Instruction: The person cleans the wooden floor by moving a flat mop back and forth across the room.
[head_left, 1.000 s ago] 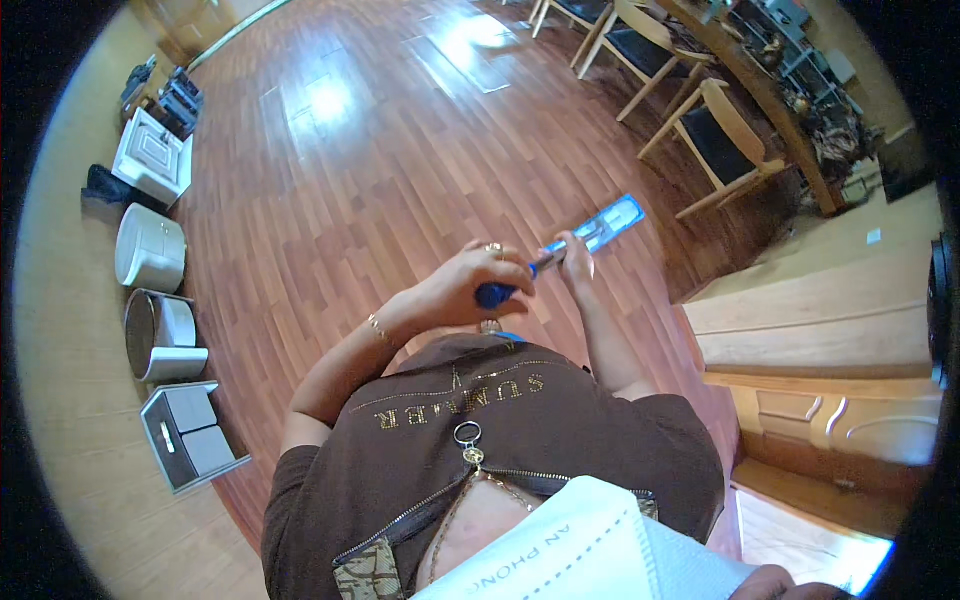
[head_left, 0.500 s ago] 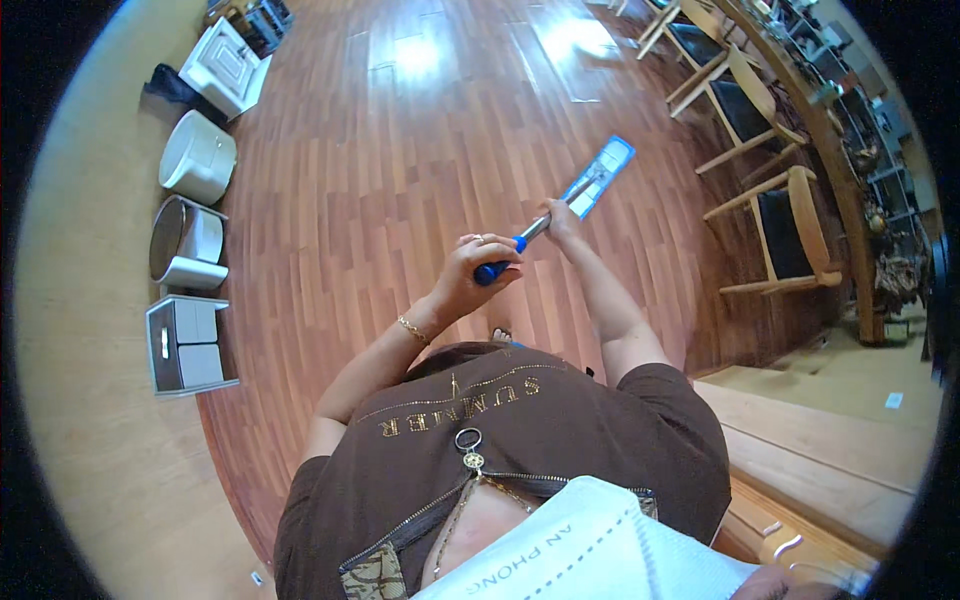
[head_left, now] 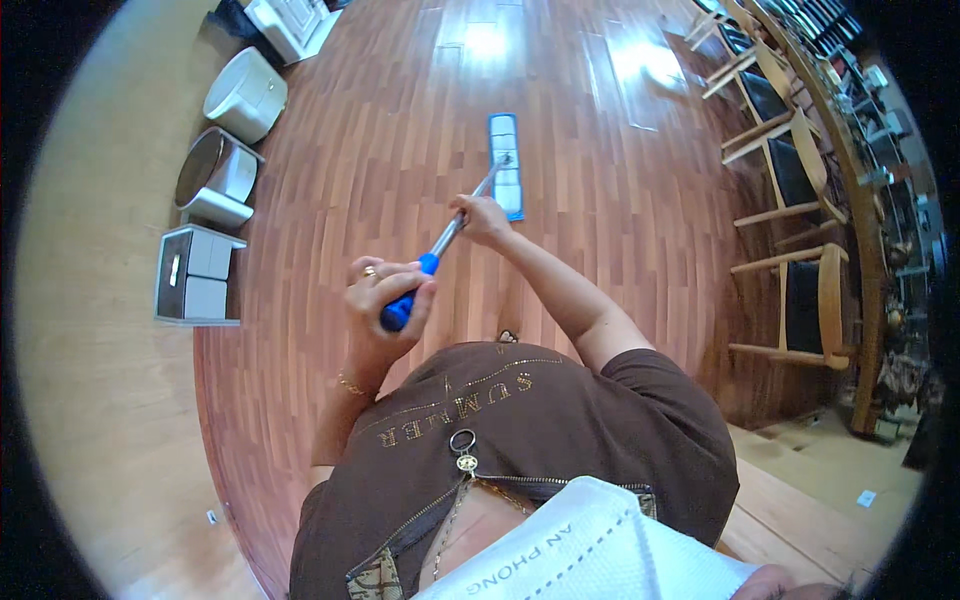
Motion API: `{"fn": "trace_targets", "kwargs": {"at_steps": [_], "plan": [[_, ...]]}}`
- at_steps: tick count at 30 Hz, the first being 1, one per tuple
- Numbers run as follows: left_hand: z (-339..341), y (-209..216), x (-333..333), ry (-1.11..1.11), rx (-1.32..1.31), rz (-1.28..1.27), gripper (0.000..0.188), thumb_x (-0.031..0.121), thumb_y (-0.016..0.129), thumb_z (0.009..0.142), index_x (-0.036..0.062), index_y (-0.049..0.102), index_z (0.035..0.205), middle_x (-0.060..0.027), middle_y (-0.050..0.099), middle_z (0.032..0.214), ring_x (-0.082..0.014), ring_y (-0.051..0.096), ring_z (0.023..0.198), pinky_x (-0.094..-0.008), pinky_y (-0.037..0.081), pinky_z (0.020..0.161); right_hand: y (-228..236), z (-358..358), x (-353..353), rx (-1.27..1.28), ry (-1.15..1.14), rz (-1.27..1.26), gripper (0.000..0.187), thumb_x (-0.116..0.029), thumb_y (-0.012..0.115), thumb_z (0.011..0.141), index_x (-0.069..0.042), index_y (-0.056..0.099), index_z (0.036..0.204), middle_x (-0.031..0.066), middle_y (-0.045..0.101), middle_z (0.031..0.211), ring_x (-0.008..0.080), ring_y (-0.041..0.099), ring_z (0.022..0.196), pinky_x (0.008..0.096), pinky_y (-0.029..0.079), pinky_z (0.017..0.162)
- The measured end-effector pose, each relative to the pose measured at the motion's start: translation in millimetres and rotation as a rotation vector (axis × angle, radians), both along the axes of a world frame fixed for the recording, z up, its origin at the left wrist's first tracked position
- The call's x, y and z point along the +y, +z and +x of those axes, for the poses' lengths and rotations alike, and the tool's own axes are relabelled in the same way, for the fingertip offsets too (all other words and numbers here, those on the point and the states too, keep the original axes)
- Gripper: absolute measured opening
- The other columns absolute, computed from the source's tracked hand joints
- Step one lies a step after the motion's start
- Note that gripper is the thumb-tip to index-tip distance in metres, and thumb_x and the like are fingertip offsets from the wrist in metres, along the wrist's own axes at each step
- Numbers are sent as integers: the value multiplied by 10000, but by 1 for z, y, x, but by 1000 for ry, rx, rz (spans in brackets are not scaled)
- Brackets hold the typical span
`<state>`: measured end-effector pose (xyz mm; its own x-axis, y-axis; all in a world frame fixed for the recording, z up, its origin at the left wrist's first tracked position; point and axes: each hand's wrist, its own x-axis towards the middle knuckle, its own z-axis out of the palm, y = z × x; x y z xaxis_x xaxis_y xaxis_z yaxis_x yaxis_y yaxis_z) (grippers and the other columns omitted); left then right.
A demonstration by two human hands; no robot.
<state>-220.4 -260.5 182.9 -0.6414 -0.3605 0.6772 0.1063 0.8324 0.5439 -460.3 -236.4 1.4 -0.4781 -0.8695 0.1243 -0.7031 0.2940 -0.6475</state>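
Observation:
A flat mop (head_left: 506, 185) with a blue-edged, whitish rectangular head rests on the wooden floor ahead of me, its long side pointing away. Its silver pole slants down from the blue grip at the top to the middle of the head. Around that blue grip my left hand (head_left: 372, 305) is closed, wearing a ring and a gold bracelet. Further down, my right hand (head_left: 484, 220) wraps the metal pole close to the head, its arm stretched forward. My body hides part of the floor at my feet.
On the left stand a small grey-and-white cabinet (head_left: 207, 298), a rounded white stool (head_left: 228, 180) and another white round unit (head_left: 258, 98). Along the right, wooden chairs (head_left: 815, 300) with black seats line a long table (head_left: 868, 270) crowded with items. A wooden bench (head_left: 765, 510) lies behind me at right.
The mop head has swung from the right to the left and turned from a slant to nearly straight ahead. Both hands have moved left with the pole, still gripping it.

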Motion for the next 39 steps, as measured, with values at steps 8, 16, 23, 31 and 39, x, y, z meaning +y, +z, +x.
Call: {"fn": "trace_targets", "kwargs": {"at_steps": [8, 16, 23, 31, 39], "plan": [[98, 55, 21, 218, 89, -54, 82, 120, 712, 755, 102, 632, 757, -47, 657, 737, -199, 621, 666, -393, 437, 781, -42, 106, -79, -583, 584, -289, 179, -274, 762, 664, -191, 638, 762, -12, 618, 664, 237, 631, 682, 390, 475, 696], [190, 86, 52, 281, 89, -181, 223, 266, 677, 790, 62, 646, 875, -35, 608, 682, -181, 577, 584, -369, 446, 623, -51, 217, -91, -6, 917, -514, 283, -346, 734, 667, -147, 533, 658, 31, 543, 739, 267, 576, 803, 449, 445, 682], [250, 92, 36, 238, 179, -149, 315, 377, 702, 807, 73, 624, 840, -28, 599, 637, -177, 597, 602, -376, 465, 641, -20, 265, -79, -91, 956, -117, 238, -306, 663, 698, -106, 540, 661, 145, 547, 595, 394, 562, 603, 475, 412, 523], [294, 90, 7, 8, 215, 68, 325, 391, 723, 749, 78, 643, 704, -43, 591, 617, -196, 605, 610, -387, 446, 666, -9, 276, -50, 1, 758, 44, 204, -283, 653, 676, -119, 545, 620, 143, 554, 575, 402, 566, 580, 507, 411, 513], [258, 72, -32, -444, -238, 91, 272, 283, 817, 609, 100, 704, 775, -38, 638, 739, -244, 642, 805, -435, 453, 805, -76, 212, -4, 51, 300, -22, 86, -191, 667, 658, -123, 622, 633, 147, 625, 668, 389, 610, 657, 472, 500, 602]]}}
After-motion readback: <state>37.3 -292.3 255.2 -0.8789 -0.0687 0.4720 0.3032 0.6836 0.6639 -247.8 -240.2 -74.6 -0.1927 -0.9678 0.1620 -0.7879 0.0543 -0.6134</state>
